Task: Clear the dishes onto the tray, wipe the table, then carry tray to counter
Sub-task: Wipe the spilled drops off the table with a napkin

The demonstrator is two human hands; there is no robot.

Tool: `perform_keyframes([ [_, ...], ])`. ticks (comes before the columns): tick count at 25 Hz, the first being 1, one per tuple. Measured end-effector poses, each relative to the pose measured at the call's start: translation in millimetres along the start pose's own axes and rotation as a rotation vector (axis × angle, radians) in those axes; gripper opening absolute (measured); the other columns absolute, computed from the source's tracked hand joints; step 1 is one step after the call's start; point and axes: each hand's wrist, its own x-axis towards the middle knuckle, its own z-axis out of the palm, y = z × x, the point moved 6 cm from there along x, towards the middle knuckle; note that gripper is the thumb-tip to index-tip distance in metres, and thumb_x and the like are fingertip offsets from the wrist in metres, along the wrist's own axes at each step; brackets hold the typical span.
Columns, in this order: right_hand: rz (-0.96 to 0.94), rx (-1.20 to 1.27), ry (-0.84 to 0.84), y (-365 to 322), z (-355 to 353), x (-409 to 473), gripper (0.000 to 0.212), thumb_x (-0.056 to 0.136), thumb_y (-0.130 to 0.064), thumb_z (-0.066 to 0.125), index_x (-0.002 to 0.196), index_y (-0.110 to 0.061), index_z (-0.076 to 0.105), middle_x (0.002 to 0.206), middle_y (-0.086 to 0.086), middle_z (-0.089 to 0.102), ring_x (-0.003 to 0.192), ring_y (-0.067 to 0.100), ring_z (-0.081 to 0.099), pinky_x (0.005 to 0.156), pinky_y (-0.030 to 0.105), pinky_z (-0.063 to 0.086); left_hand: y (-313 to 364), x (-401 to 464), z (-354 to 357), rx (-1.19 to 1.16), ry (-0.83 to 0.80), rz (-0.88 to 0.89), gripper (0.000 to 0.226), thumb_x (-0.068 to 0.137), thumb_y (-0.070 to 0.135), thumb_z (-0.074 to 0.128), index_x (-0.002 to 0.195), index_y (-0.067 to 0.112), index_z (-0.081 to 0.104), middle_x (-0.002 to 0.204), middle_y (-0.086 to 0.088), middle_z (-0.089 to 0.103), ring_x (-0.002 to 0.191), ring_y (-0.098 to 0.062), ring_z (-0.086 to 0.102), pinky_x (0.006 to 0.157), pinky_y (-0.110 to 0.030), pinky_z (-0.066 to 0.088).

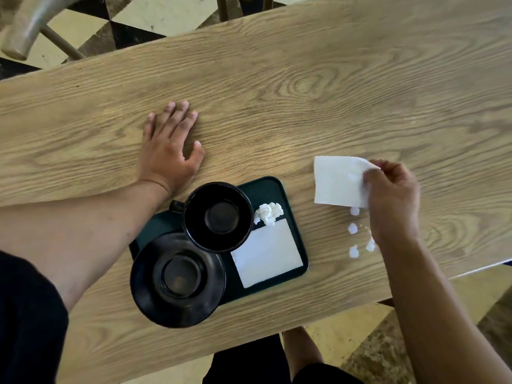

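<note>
wooden table [304, 79]: left hand [169, 151] flat, right hand [393, 195] pinching one napkin [338, 181], four scraps [353, 228] below.

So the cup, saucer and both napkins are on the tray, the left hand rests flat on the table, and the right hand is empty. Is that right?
Not quite: the right hand is not empty, it pinches a white napkin above the table, as the head view shows. The rest holds: cup, saucer, crumpled napkin and flat napkin sit on the tray, and the left hand rests flat.
</note>
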Motion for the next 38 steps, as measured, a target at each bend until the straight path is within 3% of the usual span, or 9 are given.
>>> perform_keyframes([
  [3, -0.282, -0.491, -0.013, -17, 12, 13, 0.033, 0.083, -0.015, 0.06, 0.115, -0.022, 0.063, 0.107, -0.004, 0.06, 0.092, 0.011, 0.06, 0.084, 0.03, 0.049, 0, 2, 0, 0.005, 0.0, -0.001, 0.063, 0.096, 0.039, 0.042, 0.155, 0.015, 0.042, 0.169, -0.004, 0.029, 0.159, -0.02, 0.017, 0.129, -0.05, 0.007],
  [6, -0.563, -0.637, 0.034, -30, 23, 3, 0.031, 0.083, -0.02, 0.064, 0.114, -0.023, 0.066, 0.115, 0.005, 0.054, 0.111, 0.025, 0.05, 0.101, 0.038, 0.043, -1, 2, 0, 0.016, 0.0, 0.0, 0.064, 0.096, 0.04, 0.042, 0.155, 0.015, 0.042, 0.169, -0.004, 0.03, 0.158, -0.021, 0.018, 0.129, -0.051, 0.008],
  [8, -0.584, -0.701, -0.021, -30, 35, -4, 0.028, 0.084, -0.034, 0.069, 0.109, -0.023, 0.068, 0.11, 0.003, 0.054, 0.107, 0.025, 0.05, 0.098, 0.04, 0.045, -1, 2, 1, 0.018, -0.002, 0.003, 0.064, 0.096, 0.04, 0.041, 0.155, 0.015, 0.042, 0.169, -0.004, 0.029, 0.158, -0.021, 0.018, 0.129, -0.051, 0.008],
  [11, -0.444, -0.864, -0.168, -13, 52, -14, 0.046, 0.08, -0.049, 0.076, 0.118, -0.027, 0.063, 0.117, 0.0, 0.05, 0.109, 0.021, 0.05, 0.096, 0.036, 0.046, -2, 2, 1, 0.011, -0.005, 0.0, 0.065, 0.095, 0.041, 0.04, 0.155, 0.015, 0.041, 0.169, -0.003, 0.029, 0.159, -0.021, 0.018, 0.129, -0.052, 0.008],
  [21, -0.437, -0.682, -0.189, -9, 67, -7, 0.015, 0.087, -0.013, 0.069, 0.1, -0.018, 0.076, 0.101, -0.004, 0.062, 0.085, 0.022, 0.065, 0.079, 0.033, 0.052, -4, -1, 1, 0.015, 0.04, 0.007, 0.063, 0.094, 0.038, 0.042, 0.151, 0.012, 0.048, 0.165, -0.008, 0.036, 0.156, -0.028, 0.026, 0.127, -0.055, 0.012],
  [25, -0.43, -0.665, -0.088, -9, 58, -18, 0.023, 0.088, -0.022, 0.069, 0.111, -0.019, 0.071, 0.111, -0.003, 0.058, 0.097, 0.02, 0.061, 0.084, 0.031, 0.049, -4, 1, 3, 0.02, 0.059, 0.023, 0.063, 0.094, 0.037, 0.042, 0.15, 0.011, 0.049, 0.164, -0.009, 0.038, 0.155, -0.029, 0.028, 0.127, -0.054, 0.012],
  [30, -0.201, -0.645, 0.013, 8, 48, -33, 0.053, 0.084, -0.039, 0.076, 0.128, -0.014, 0.06, 0.126, 0.003, 0.044, 0.112, 0.022, 0.055, 0.102, 0.033, 0.046, 6, -1, 2, 0.09, 0.045, 0.044, 0.065, 0.093, 0.037, 0.04, 0.15, 0.006, 0.048, 0.161, -0.017, 0.041, 0.152, -0.035, 0.031, 0.124, -0.059, 0.018],
  [35, -0.319, -0.559, 0.016, 3, 60, -33, 0.016, 0.091, -0.014, 0.065, 0.102, -0.007, 0.075, 0.106, 0.004, 0.06, 0.089, 0.026, 0.063, 0.075, 0.028, 0.045, 14, 19, -7, 0.248, 0.087, 0.075, 0.051, 0.083, 0.027, 0.051, 0.124, 0.0, 0.063, 0.135, -0.025, 0.06, 0.122, -0.046, 0.055, 0.103, -0.057, 0.04],
  [38, -0.34, -0.512, 0.017, -3, 55, -36, 0.012, 0.092, -0.013, 0.062, 0.091, -0.01, 0.074, 0.094, 0.001, 0.065, 0.082, 0.022, 0.062, 0.069, 0.028, 0.044, 45, 53, -9, 0.12, 0.048, 0.114, 0.041, 0.082, 0.026, 0.047, 0.111, 0.004, 0.067, 0.118, -0.024, 0.061, 0.109, -0.044, 0.057, 0.095, -0.055, 0.043],
])
